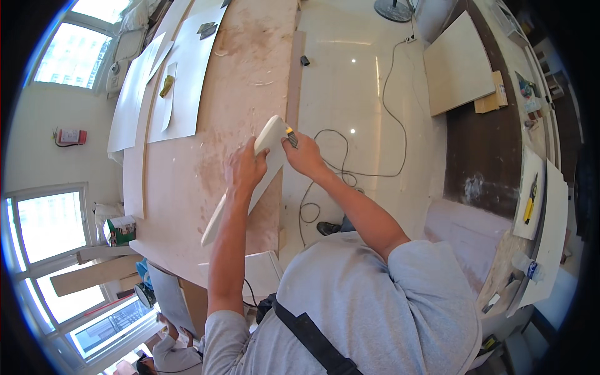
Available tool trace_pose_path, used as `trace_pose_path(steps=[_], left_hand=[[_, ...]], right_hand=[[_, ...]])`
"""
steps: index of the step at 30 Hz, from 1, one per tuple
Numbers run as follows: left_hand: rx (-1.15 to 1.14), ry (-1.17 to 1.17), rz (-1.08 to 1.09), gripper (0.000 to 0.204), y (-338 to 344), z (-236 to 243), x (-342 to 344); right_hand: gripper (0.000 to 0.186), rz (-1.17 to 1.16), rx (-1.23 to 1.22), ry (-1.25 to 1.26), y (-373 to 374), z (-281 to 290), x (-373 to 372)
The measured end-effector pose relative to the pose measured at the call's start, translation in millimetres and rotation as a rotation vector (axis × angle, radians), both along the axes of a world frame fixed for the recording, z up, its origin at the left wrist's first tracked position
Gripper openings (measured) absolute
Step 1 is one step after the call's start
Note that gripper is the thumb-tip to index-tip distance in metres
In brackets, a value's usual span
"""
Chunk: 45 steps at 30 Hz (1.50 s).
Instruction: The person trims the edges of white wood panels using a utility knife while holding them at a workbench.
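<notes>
A long white board (270, 132) is tilted on its edge over the workbench, its narrow side turned up. My left hand (247, 165) grips it near the middle, fingers wrapped over the edge. At the board's far end, my right hand (304, 154) is closed round a yellow-and-black utility knife (291, 136). The knife's front end is at the board's right side; its blade is too small to make out. Below the hands, the board's pale face shows partly, the rest hidden behind my left forearm.
The dusty brown workbench (181, 181) bears white sheets (187, 94) and a yellow-green object (166, 86). A black cable (381, 175) loops across the floor to the right. Another utility knife (531, 199) lies on the right-hand counter. At lower left is another person (175, 355).
</notes>
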<state>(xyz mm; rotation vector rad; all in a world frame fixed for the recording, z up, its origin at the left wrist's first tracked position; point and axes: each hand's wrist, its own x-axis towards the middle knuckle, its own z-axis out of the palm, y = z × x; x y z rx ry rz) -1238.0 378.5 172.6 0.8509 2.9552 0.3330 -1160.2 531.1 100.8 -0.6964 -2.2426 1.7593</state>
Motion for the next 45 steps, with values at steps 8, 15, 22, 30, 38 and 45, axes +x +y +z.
trace_pose_path(steps=[8,15,22,30,38,45], left_hand=[[-0.092,-0.058,0.016,0.041,3.8,6.7,6.0],[-0.057,-0.03,0.053,0.043,2.5,2.6,-3.3],[-0.034,-0.038,0.017,0.042,1.0,3.0,-6.0],[-0.076,-0.049,0.015,0.042,3.6,3.1,-0.3],[-0.034,0.056,0.05,0.039,1.2,3.4,-4.2],[-0.019,-0.019,0.071,0.047,0.3,2.5,-8.9]], right_hand=[[0.037,0.132,0.096,-0.389,10.0,-151.9,27.7],[0.035,-0.112,-0.156,-0.209,2.6,-157.5,39.4],[0.038,-0.103,-0.095,-0.104,-28.3,-34.9,-4.5],[0.035,0.015,0.004,-0.338,-10.3,-155.0,5.2],[0.032,-0.137,-0.091,-0.011,-21.7,-89.7,6.9],[0.03,-0.088,-0.063,-0.058,-22.5,-81.8,-10.8]])
